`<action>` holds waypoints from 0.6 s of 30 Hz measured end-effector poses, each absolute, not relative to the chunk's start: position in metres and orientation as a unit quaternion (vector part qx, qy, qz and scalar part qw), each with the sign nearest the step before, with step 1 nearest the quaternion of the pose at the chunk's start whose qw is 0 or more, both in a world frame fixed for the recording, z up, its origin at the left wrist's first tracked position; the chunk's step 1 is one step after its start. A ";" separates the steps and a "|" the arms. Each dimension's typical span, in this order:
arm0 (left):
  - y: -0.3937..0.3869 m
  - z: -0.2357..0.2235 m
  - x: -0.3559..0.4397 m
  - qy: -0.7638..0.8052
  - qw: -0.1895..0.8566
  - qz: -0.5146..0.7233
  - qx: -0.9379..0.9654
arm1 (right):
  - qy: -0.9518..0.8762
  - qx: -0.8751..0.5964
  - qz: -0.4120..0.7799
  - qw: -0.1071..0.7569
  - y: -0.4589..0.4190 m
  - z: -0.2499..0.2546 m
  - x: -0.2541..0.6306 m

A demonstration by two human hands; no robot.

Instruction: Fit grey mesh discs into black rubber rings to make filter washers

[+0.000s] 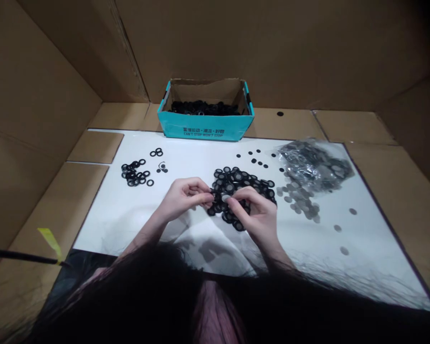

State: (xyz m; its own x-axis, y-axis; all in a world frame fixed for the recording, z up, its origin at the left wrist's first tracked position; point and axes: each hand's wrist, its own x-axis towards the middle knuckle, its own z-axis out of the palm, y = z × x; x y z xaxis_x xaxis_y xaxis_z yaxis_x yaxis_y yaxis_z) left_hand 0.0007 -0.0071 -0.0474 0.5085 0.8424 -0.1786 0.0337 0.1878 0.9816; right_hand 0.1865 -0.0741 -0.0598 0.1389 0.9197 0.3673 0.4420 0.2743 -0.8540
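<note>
My left hand is closed in a pinch on a small black ring, partly covered by the fingertips. Facing it, my right hand pinches a pale round disc between thumb and forefinger. The two sets of fingertips are a short gap apart. Behind and below them lies a heap of black rings with grey centres, part of it hidden by my right hand. Right of the heap, loose grey discs lie spread on the white sheet.
A turquoise box holding many black pieces stands at the back. Black rings lie at the left. A clear plastic bag of discs rests at the right, near small black discs. Cardboard walls enclose the work area.
</note>
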 end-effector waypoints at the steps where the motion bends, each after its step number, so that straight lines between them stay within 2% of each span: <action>1: -0.008 -0.047 0.001 0.387 0.670 0.301 0.558 | -0.615 -0.550 0.235 0.514 -0.073 -0.060 0.185; 18: -0.009 -0.048 -0.001 0.373 0.678 0.300 0.558 | -0.655 -0.521 0.197 0.511 -0.073 -0.052 0.182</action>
